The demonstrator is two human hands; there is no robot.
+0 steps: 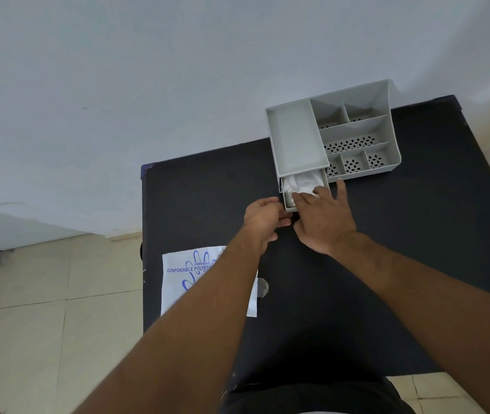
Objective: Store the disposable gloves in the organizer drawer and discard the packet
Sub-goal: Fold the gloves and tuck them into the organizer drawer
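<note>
A grey organizer [297, 138] stands at the far edge of the dark table [417, 234]. Its drawer [290, 206] is pulled out toward me, and crumpled clear disposable gloves [302, 182] lie inside it. My right hand [323, 219] rests flat with spread fingers on the gloves and the drawer's front. My left hand [263, 222] is at the drawer's front left corner, fingers curled against it. The white packet [178, 282] with blue print lies flat near the table's left edge, partly hidden under my left forearm.
The organizer's right side has several open compartments [354, 144] with perforated floors. A small scrap of clear plastic [263, 286] lies beside the packet. A pale wall is behind the table and tiled floor [43, 309] is to the left.
</note>
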